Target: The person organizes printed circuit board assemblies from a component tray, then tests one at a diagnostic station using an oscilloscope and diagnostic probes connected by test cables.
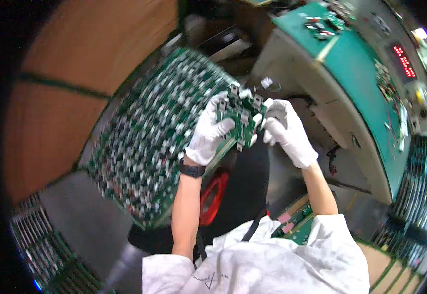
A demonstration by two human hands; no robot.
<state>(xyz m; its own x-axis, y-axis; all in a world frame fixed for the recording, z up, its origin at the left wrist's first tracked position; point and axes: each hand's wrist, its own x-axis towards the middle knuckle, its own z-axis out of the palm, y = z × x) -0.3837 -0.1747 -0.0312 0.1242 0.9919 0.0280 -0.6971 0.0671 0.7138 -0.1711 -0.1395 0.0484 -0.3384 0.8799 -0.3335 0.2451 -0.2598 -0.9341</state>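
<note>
Several green circuit boards (243, 125) with silvery, block-like parts are bunched together in front of me. My left hand (206, 134), in a white glove, is closed on their left side with the thumb across the face of one board. On the other side my right hand (289, 134), gloved too, has its fingers curled against the boards' right edge. Exactly how many boards are between my hands I cannot tell, as they overlap. Just beyond and left of my left hand spreads a large block of closely packed circuit boards (145, 132).
To the right stands a workbench (358, 73) with a green top, loose boards and wires on it. A red ring-shaped thing (213, 198) lies below my left wrist. Brown panels (86, 54) rise at the left. Racks (47, 250) fill the lower left. More boards (296, 225) lie beside my lap.
</note>
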